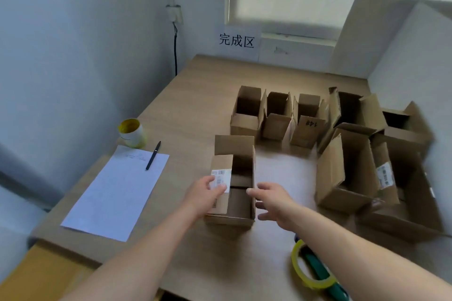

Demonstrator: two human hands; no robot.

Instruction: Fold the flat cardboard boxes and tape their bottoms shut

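- Cardboard box [238,205] stands upright, open-topped, mid-desk [195,95]; other upright boxes [277,117] sit at 1 o'clock.
- Likely best: press both walls evenly, slide it there untipped.
- Left hand [208,194]: relaxed fingers touch the labelled left wall.
- Right hand [274,200]: spread, thumb tip at the right wall, holding nothing.

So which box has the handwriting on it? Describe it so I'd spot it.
Look at the wooden table below the wall sign. A row of three small open boxes stands at the back; take the rightmost box. Only it has dark handwriting on its front flap.
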